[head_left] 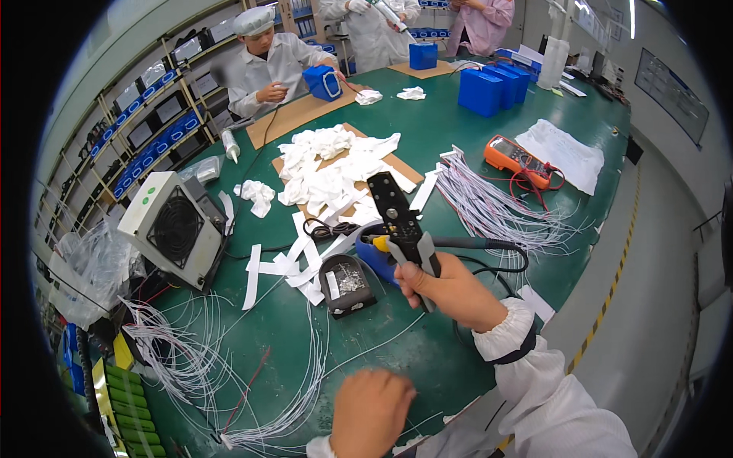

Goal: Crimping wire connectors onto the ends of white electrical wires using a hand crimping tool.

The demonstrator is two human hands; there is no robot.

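My right hand (456, 296) is closed around the grey handles of a black-headed wire stripper (395, 217), its head pointing up and away from me. Behind the tool sits a blue soldering iron holder (376, 263) with a black-handled soldering iron (473, 243) in it. Low in the middle, my left hand (372, 412) is curled with its back toward me. What its fingers may hold is hidden. Thin white wires (313, 389) spread over the table just left of it, joined at a small white connector (227, 440). A black tray (347, 286) with clippings lies between the hands and the cloths.
White cloths (328, 164) are heaped on cardboard mid-table. A fan unit (172, 229) stands left, green cells (134, 412) below it. Another wire bundle (489, 198) and an orange multimeter (518, 160) lie right. Several blue packs (481, 91) stand beyond; co-workers (267, 69) are at the far side.
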